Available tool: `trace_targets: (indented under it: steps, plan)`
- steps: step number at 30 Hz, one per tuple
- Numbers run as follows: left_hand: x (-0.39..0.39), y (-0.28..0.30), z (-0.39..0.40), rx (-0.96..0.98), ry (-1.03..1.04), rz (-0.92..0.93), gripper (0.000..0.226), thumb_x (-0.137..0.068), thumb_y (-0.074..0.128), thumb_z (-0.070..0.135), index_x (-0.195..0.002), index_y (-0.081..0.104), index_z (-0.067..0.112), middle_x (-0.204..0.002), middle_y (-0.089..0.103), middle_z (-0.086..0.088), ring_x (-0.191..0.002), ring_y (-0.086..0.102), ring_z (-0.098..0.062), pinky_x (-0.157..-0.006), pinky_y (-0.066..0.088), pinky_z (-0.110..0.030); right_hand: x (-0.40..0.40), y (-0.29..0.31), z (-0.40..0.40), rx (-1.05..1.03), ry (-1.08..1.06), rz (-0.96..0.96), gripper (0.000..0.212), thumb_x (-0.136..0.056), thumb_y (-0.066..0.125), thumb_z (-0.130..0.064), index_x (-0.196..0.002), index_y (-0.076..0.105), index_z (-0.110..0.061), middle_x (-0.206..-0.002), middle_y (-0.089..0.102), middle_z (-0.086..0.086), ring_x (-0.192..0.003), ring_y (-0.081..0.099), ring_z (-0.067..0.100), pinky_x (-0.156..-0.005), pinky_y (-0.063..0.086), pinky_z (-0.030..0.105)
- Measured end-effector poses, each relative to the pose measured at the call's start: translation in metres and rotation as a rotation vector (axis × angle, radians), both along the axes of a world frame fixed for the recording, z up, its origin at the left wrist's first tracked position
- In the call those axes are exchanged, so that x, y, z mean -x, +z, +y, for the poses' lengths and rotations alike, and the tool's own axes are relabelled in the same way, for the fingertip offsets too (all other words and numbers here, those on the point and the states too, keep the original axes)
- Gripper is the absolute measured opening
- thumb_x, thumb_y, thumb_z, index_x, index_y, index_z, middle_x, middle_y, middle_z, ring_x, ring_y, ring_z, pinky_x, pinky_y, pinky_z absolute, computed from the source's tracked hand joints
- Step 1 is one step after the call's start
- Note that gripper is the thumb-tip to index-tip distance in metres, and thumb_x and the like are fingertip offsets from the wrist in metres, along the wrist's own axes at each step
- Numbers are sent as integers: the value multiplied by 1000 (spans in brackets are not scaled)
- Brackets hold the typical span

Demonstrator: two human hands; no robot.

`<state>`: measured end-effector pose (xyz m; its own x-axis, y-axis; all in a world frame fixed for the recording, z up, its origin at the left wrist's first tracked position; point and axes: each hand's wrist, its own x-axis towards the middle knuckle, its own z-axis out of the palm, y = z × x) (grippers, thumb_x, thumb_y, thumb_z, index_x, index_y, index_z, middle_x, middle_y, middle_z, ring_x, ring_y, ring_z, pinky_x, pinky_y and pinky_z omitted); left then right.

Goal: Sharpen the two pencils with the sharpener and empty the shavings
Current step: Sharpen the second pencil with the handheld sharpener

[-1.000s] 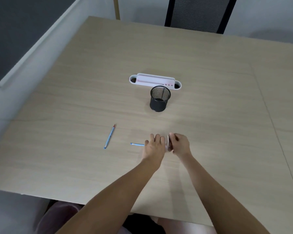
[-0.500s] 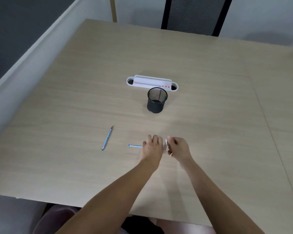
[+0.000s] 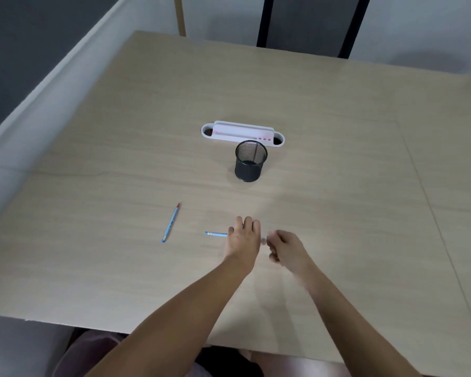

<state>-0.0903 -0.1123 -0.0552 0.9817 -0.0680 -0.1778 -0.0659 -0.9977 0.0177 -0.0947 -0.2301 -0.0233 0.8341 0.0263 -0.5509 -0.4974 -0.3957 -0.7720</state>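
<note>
My left hand (image 3: 244, 238) is closed over a blue pencil (image 3: 216, 234), whose free end sticks out to the left, low over the table. My right hand (image 3: 286, 247) is right beside it, fingers curled and blurred. They grip a small pale sharpener (image 3: 264, 240) that barely shows between the two hands. The pencil's tip is hidden there. A second blue pencil (image 3: 171, 223) with a red tip lies loose on the table to the left, apart from both hands.
A black mesh cup (image 3: 250, 161) stands upright beyond my hands. Behind it lies a long white holder (image 3: 242, 131) with a hole at each end. The wooden table (image 3: 351, 186) has its near edge below my forearms. A dark chair stands at the far side.
My right hand has turned and dropped slightly at the pencil's tip and is now blurred. The sharpener is more hidden. My left hand and the loose pencil have stayed put.
</note>
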Motion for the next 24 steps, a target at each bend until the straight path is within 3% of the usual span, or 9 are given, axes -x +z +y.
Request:
trace_targets:
  steps: [2, 4, 6, 9, 12, 14, 17, 20, 24]
  plan:
    - [-2, -3, -1, 0, -8, 27, 62, -49, 82, 26, -90, 37, 12, -87, 55, -1, -83, 53, -21, -54, 40, -26, -23, 1, 3, -12, -30, -44, 30, -91, 42, -18, -62, 47, -12, -64, 50, 9, -51, 44, 20, -44, 33, 27]
    - [-2, -6, -1, -53, -15, 10, 60, -46, 82, 25, -88, 41, 14, -84, 56, 1, -80, 54, -19, -53, 41, -26, -45, -12, 10, 117, -40, -121, 33, -92, 44, -23, -61, 47, -11, -61, 50, 13, -53, 47, 25, -51, 38, 37]
    - [-1, -2, -2, -19, -19, 3, 58, -50, 81, 23, -92, 42, 13, -88, 56, 0, -83, 54, -20, -56, 43, -26, -53, -39, 16, 247, -15, -73, 29, -92, 47, -23, -66, 51, -9, -64, 55, 14, -60, 52, 28, -60, 43, 40]
    - [1, 2, -2, -65, 17, -16, 45, -65, 74, 18, -102, 49, 13, -98, 55, 0, -93, 53, -21, -63, 45, -26, -33, -70, 19, 215, -90, 50, 22, -88, 45, -15, -66, 49, -16, -61, 56, 9, -58, 52, 28, -60, 49, 42]
    - [2, 0, -2, -37, -20, 4, 44, -72, 67, 9, -108, 43, 9, -105, 48, -5, -100, 48, -25, -69, 43, -29, 11, -56, 16, 178, -89, 17, 24, -86, 39, -11, -63, 47, -13, -56, 52, 8, -48, 49, 24, -49, 42, 32]
    - [1, -2, -1, -11, -6, -11, 42, -73, 68, 13, -106, 42, 10, -103, 49, -4, -99, 48, -24, -67, 42, -29, 29, -37, 11, 96, -90, 27, 25, -89, 39, -12, -66, 48, -10, -55, 48, 6, -44, 45, 20, -48, 38, 28]
    - [-2, -5, -1, 34, 26, 17, 53, -62, 77, 24, -96, 39, 12, -93, 51, -2, -89, 50, -23, -60, 41, -29, 24, -11, 7, 0, -83, -17, 27, -93, 44, -13, -67, 49, -8, -58, 50, 6, -48, 46, 22, -48, 35, 27]
    - [1, -5, -2, 42, 13, 32, 44, -72, 68, 14, -104, 39, 10, -104, 49, -5, -100, 47, -26, -68, 44, -31, -4, -11, 10, 47, -105, -139, 31, -92, 45, -18, -66, 50, -4, -59, 58, 16, -46, 50, 22, -47, 39, 27]
    - [-2, -3, -3, -4, 19, 36, 63, -43, 83, 26, -88, 40, 14, -83, 55, 0, -78, 53, -20, -51, 41, -27, -43, -33, 12, 128, -122, -103, 20, -89, 54, -31, -78, 55, -14, -60, 60, 8, -50, 57, 23, -50, 46, 31]
